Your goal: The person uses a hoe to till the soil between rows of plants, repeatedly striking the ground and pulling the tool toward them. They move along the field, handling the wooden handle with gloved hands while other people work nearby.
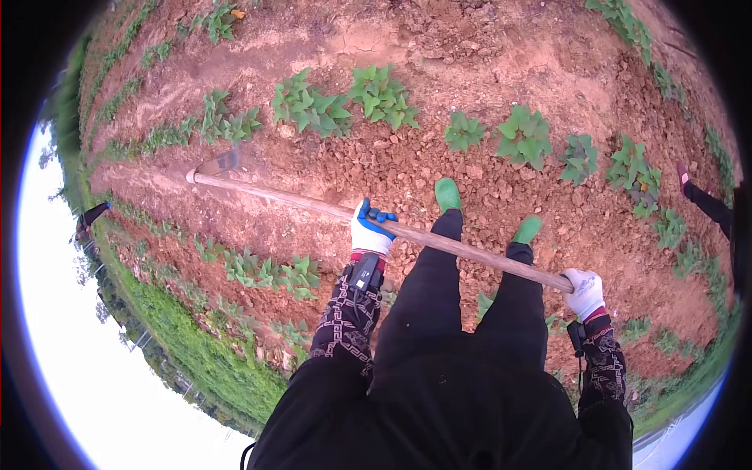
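A long-handled hoe stretches across my body, its wooden shaft slanting from upper left to lower right. Its metal blade is at the far left, at or close to the reddish soil beside a row of leafy plants. My left hand, in a white glove with blue-coated palm and fingers, is closed around the middle of the shaft. Gloved in white too, my right hand grips the shaft's rear end.
Rows of green plants run across the cloddy soil. My green shoes stand between rows. Another person's leg shows at the right edge, and another person at far left. Grass borders the field.
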